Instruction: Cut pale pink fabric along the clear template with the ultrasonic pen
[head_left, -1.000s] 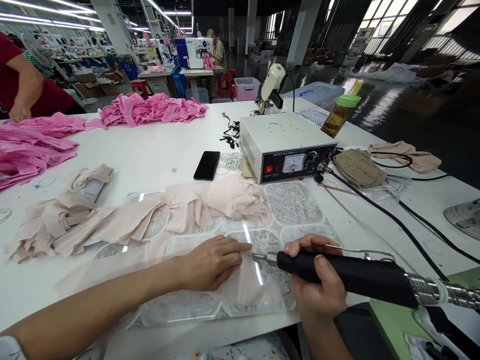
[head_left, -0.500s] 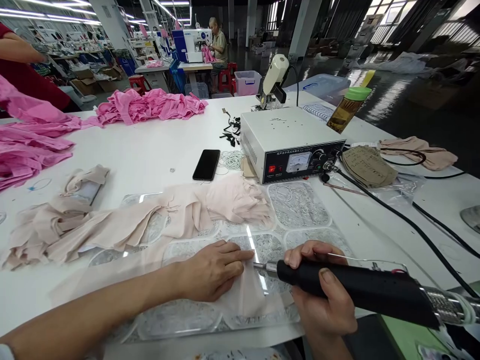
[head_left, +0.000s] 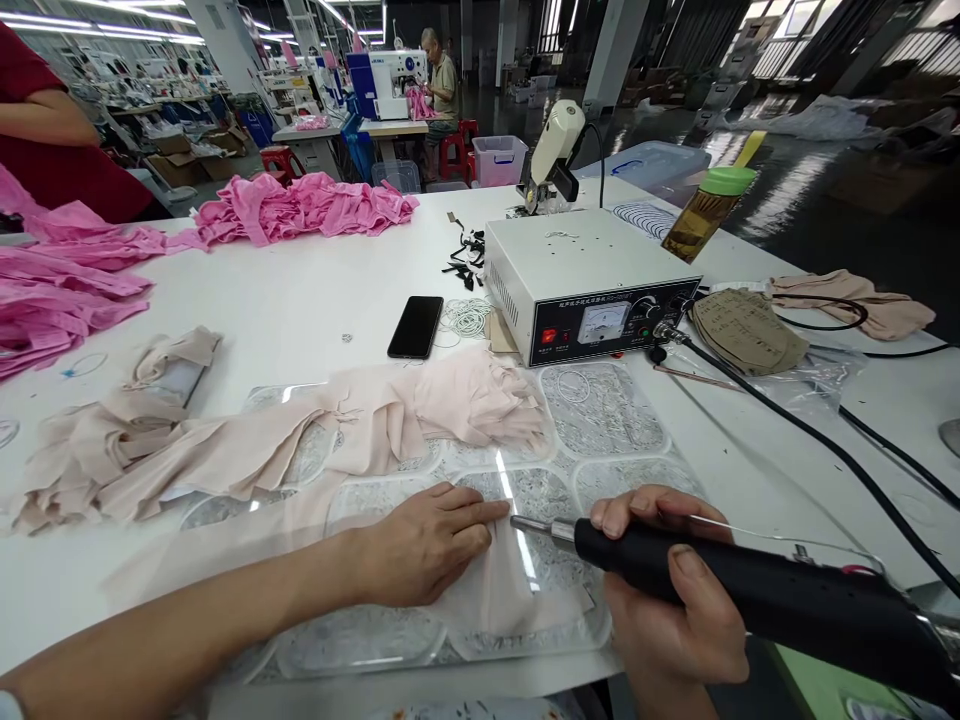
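My left hand (head_left: 431, 540) lies palm down on thin beige fabric (head_left: 517, 595), its index finger stretched to the right. Under the fabric is a clear template sheet (head_left: 360, 640) with rounded compartments over the table. Wrapped round a black handheld ultrasonic welder (head_left: 667, 570), my right hand (head_left: 675, 620) holds it nearly level. The welder's narrow metal tip points left, close to my left index fingertip; whether it touches the fabric I cannot tell. Behind my left hand, a bunched strip of beige cloth pieces (head_left: 375, 420) stretches across the template.
A white control box (head_left: 600, 270) with a meter and cable stands behind the template. Near it lie a phone (head_left: 415, 327), a green-lidded bottle (head_left: 709, 215) and brown paper patterns (head_left: 746, 330). Pink fabric (head_left: 300, 210) is piled at the back left, near a person in red (head_left: 67, 140).
My right hand and the welder have shifted right, with the tip slightly higher. My left hand stays almost in place on the fabric.
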